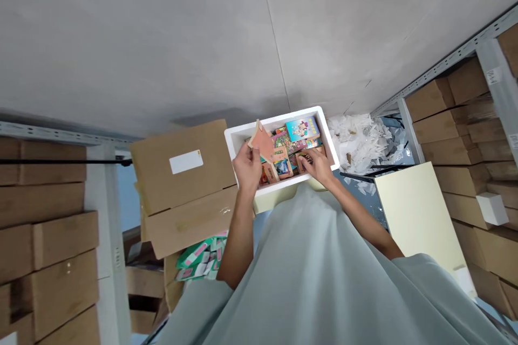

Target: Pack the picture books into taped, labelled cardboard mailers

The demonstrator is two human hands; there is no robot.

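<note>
A white foam box (231, 143) in front of me holds several small books with colourful covers. My left hand (247, 168) is closed on a small salmon-coloured book (263, 143), pinched between thumb and fingers and tilted up over the box's left part. Inside the front right part of the box, my right hand (317, 166) has its fingers curled at another small book (301, 163) with a brownish cover; its fingertips are partly hidden. A blue book (302, 129) with a cartoon picture lies on top at the back right.
A large cardboard box (190, 172) stands left of the foam box, with green and pink packets (200, 259) below it. White paper scraps (352, 140) heap up on the right, near a cream panel (421, 221). Shelves of cartons (65, 259) flank both sides; a grey wall (202, 38) rises ahead.
</note>
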